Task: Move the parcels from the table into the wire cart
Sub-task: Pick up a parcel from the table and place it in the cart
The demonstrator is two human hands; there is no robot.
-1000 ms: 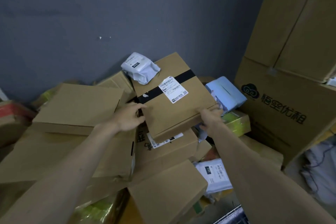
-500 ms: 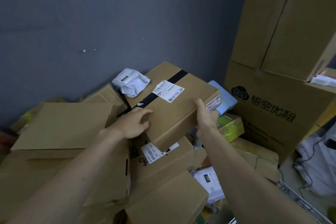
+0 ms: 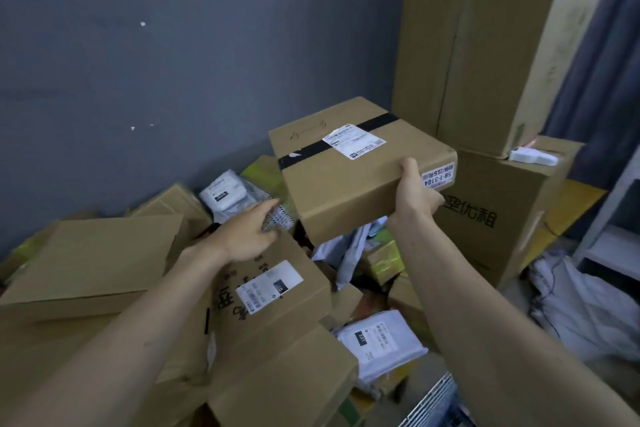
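1. At far left, a wide flat brown cardboard box (image 3: pixel 100 260) lies tilted on the heap of parcels; the desk beneath the heap is hidden. Its faces are matte and plain.
2. Left hand (image 3: pixel 247 236): fingers straight and slightly apart, gripping nothing, reaching toward a crinkled white plastic mailer bag (image 3: pixel 227 196) and a striped packet just beyond. Judgement: free to steady the lifted load.
3. Below the left hand, a printed brown carton with a white label (image 3: pixel 277 288) rests slanted in the heap.
4. Centre right, the task parcel, a brown corrugated cardboard box sealed with black tape (image 3: pixel 349 173), is held clear above the heap, one corner tipped down.
5. Right hand (image 3: pixel 414 198): thumb on the top face, fingers hidden beneath, clamped on the box edge beside a numbered sticker. Judgement: a one-handed edge grip explains the tilt.
6. At bottom right, the grey wire cart (image 3: pixel 433 402) shows one corner only.
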